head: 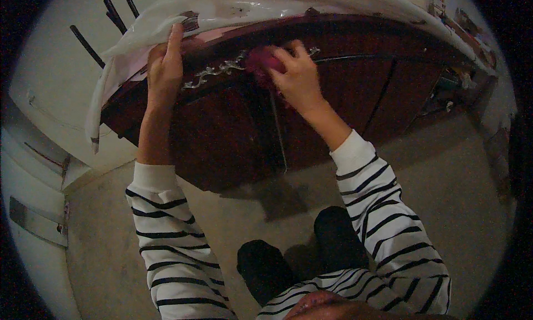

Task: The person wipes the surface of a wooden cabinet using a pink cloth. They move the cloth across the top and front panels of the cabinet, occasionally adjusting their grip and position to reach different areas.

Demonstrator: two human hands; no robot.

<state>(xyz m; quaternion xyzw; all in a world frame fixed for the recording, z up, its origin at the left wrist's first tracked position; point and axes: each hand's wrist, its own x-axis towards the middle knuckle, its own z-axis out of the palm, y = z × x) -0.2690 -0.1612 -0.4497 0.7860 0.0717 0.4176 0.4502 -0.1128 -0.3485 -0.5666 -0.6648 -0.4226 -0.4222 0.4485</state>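
My right hand [297, 76] presses a crumpled magenta cloth [263, 64] against the upper front of a dark reddish-brown wooden cabinet [333, 99]. The cloth covers part of a silvery scrollwork ornament [216, 70] that runs along the front. To the left, my left hand [165, 72] is at the cabinet's top edge, its thumb pointing up beside a clear plastic cover [225, 5]. Its fingers are partly hidden, so whether they grip the cover or only lean there does not show. Pinkish material [125, 74] lies under the plastic.
Dark rods [114, 14] stick up behind the cabinet at the left, near a pale wall [50, 62]. Mixed items [462, 20] crowd the far right. Below, my dark-clothed knees [266, 270] are over the grey-brown floor [125, 220].
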